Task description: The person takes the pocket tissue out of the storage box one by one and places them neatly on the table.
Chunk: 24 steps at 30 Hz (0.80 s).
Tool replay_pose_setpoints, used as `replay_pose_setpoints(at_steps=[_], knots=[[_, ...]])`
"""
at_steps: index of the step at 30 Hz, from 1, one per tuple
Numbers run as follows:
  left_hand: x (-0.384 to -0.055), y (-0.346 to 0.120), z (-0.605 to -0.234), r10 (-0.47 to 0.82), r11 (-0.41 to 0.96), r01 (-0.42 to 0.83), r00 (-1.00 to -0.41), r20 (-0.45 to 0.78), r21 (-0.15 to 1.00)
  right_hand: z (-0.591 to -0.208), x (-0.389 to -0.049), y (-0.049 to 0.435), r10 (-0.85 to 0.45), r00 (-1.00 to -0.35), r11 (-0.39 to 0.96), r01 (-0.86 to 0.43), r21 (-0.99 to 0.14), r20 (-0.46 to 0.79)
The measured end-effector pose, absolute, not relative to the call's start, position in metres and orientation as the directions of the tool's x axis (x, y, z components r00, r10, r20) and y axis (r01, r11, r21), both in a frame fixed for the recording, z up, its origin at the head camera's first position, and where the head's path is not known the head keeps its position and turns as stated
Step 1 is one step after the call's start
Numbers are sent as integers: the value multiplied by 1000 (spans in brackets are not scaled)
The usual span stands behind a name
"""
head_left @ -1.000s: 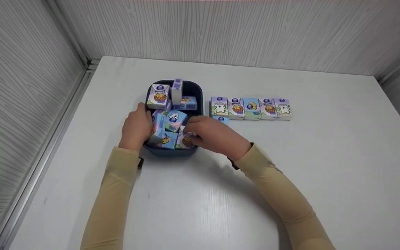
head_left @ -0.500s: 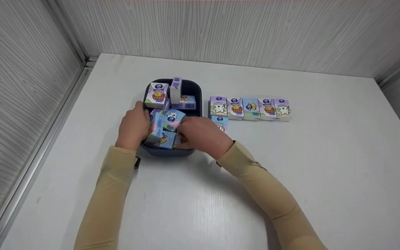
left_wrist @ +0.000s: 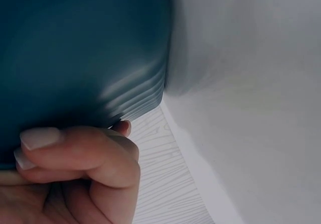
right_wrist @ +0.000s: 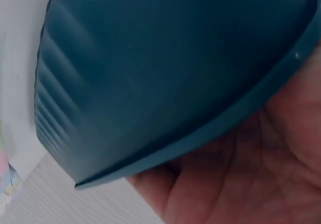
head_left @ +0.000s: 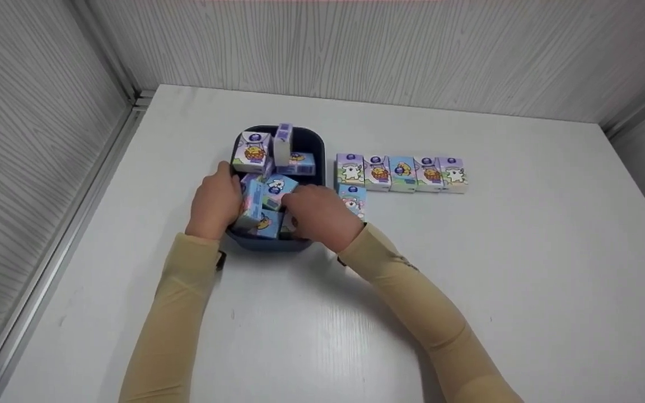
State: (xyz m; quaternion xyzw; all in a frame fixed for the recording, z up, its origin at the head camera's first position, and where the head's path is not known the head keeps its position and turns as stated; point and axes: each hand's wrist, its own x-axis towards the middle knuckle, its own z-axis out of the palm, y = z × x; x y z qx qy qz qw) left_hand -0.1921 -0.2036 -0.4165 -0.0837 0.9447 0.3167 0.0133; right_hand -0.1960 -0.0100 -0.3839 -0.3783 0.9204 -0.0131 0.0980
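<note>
A dark blue plastic bin (head_left: 266, 245) holds several small tissue packs with cartoon prints, lying jumbled. My left hand (head_left: 216, 202) grips the bin's left side, its curled fingers against the outer wall (left_wrist: 65, 48) in the left wrist view. Beside that hand a blue pack (head_left: 251, 204) leans on edge. My right hand (head_left: 319, 215) reaches over the right rim, fingers down among the packs at the near right corner. One pack (head_left: 288, 226) shows partly beside it; the fingertips are hidden, and I cannot tell whether they pinch it. In the right wrist view the bin's rim (right_wrist: 200, 138) crosses over the palm.
Right of the bin, several tissue packs (head_left: 402, 173) lie side by side in a row on the white table (head_left: 277, 336). Another blue pack (head_left: 353, 200) lies below the row's left end, near my right hand. Wood-grain panels (head_left: 356, 50) stand behind and at the sides.
My right hand has moved left and deeper into the bin, covering most of the near right pack and uncovering the blue pack below the row. My left hand keeps its grip.
</note>
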Motion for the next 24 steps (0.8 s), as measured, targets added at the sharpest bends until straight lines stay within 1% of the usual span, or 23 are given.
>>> replay_pose_setpoints(at_steps=[6, 9, 15, 18, 22, 24], knots=[[-192, -203, -418, -143, 806, -147, -988, -52, 574, -385, -203, -4, -745, -655, 667, -730, -147, -128], [-193, -203, -418, -141, 800, -153, -988, -67, 580, -383, -205, -1, -753, -647, 657, -731, -184, -122], [-192, -203, -419, -140, 794, -152, -988, -65, 588, -367, -202, 7, -777, -627, 609, -728, -315, -55], [-192, -202, -419, -139, 793, -154, -988, -71, 590, -354, -199, 16, -770, -638, 595, -720, -356, 3], [-192, -203, -418, -139, 791, -151, -988, -66, 593, -336, -196, 39, -729, -679, 600, -692, -402, 81], [-193, -204, -417, -141, 792, -147, -988, -58, 593, -331, -197, 54, -709, -696, 606, -684, -406, 114]])
